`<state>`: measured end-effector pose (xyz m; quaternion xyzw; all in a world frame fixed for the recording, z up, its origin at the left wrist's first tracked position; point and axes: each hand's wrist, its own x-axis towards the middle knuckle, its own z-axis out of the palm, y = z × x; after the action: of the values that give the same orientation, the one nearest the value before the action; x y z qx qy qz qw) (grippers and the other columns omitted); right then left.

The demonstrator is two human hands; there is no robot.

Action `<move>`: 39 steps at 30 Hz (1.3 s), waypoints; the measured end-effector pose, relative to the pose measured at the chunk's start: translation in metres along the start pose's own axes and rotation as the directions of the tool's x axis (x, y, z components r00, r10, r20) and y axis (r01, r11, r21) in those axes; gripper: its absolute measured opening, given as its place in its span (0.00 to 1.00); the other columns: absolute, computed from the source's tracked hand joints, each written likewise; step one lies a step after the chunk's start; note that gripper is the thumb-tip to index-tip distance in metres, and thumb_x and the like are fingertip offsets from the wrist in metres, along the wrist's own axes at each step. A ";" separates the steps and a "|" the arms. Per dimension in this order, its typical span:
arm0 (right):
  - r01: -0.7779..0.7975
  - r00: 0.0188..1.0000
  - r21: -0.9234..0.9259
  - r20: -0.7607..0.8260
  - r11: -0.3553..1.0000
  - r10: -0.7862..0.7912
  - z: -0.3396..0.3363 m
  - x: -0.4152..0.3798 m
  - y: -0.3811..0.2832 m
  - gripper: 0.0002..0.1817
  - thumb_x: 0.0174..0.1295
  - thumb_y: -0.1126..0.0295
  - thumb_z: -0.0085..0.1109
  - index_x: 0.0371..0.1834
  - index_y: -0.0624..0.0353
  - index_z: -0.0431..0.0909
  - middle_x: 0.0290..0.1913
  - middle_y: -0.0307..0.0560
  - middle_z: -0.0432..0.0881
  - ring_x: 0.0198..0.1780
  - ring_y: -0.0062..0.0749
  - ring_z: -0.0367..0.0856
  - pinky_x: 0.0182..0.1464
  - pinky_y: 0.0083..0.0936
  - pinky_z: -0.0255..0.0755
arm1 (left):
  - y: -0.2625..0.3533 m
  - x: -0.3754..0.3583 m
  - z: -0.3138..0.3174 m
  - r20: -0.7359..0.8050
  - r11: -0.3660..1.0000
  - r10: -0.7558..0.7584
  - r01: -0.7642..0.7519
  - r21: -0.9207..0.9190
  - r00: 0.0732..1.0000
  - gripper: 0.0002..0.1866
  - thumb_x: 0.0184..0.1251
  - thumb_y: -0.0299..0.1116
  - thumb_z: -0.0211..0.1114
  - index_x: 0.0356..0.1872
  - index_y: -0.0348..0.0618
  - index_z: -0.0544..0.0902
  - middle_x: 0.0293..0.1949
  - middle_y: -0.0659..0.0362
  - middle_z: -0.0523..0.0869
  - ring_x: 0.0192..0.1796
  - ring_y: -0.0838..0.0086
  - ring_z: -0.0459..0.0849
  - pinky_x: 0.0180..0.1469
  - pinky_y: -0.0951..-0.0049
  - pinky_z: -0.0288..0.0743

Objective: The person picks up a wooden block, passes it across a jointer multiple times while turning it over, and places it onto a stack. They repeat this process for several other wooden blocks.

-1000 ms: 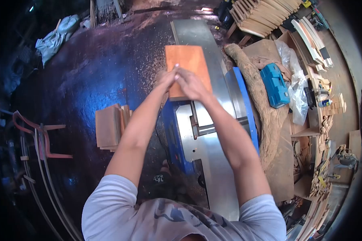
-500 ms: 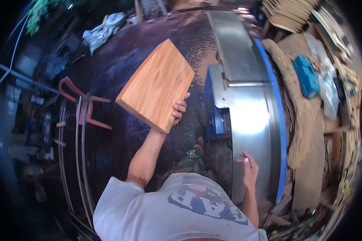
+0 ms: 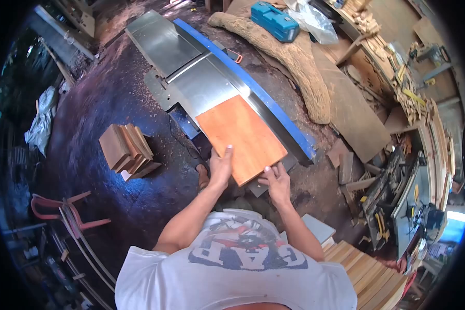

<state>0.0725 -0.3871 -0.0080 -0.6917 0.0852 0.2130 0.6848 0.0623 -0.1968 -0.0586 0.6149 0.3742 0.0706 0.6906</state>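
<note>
A thick, reddish-orange wooden board (image 3: pixel 243 137) lies over the near part of a jointer's metal table (image 3: pixel 160 44), its near end toward me. My left hand (image 3: pixel 221 168) grips the board's left edge, with the thumb on the top face. At the near right corner my right hand (image 3: pixel 277 181) holds the end, the thumb on top and the other fingers partly hidden. A long blue-edged fence (image 3: pixel 258 90) runs along the right side of the machine; the board's far corner lies close to it.
On the floor to the left stands a stack of wooden blocks (image 3: pixel 126 150), with a red plastic chair (image 3: pixel 70 214) nearer me. Beyond the fence are a rough log (image 3: pixel 294 62) and a teal tool case (image 3: pixel 275 20). Wooden planks (image 3: pixel 364 268) lie at my right side.
The board has come down from the air at the left onto the jointer. My right hand has taken hold of its near end. The view has turned to the right.
</note>
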 end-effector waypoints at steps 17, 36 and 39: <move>0.783 0.542 -0.618 0.735 -0.071 -0.407 0.054 0.144 -0.019 0.30 0.66 0.59 0.60 0.68 0.65 0.78 0.79 0.68 0.64 0.80 0.66 0.60 0.76 0.59 0.56 | 0.049 0.127 0.032 0.405 0.253 0.636 -0.673 0.695 0.657 0.29 0.79 0.49 0.54 0.69 0.34 0.76 0.77 0.35 0.67 0.81 0.40 0.60 0.83 0.44 0.49; 0.835 0.471 -0.486 0.874 -0.258 -0.123 0.163 0.246 -0.068 0.46 0.74 0.46 0.51 0.78 0.79 0.56 0.79 0.84 0.54 0.83 0.78 0.43 0.84 0.64 0.33 | 0.115 0.248 -0.017 0.309 0.266 0.515 -0.491 0.829 0.800 0.53 0.77 0.69 0.44 0.80 0.24 0.56 0.83 0.36 0.53 0.87 0.48 0.48 0.87 0.53 0.39; 0.840 0.467 -0.486 0.874 -0.239 -0.135 0.171 0.253 -0.070 0.46 0.73 0.46 0.52 0.78 0.78 0.57 0.79 0.83 0.55 0.83 0.78 0.43 0.84 0.64 0.33 | 0.117 0.259 -0.020 0.305 0.263 0.518 -0.488 0.833 0.799 0.54 0.76 0.69 0.46 0.80 0.22 0.55 0.83 0.36 0.52 0.87 0.49 0.47 0.88 0.54 0.37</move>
<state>0.2970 -0.1716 -0.0432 -0.8104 -0.5811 0.0594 0.0449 0.2765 -0.0085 -0.0638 0.9638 0.1493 0.0895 0.2021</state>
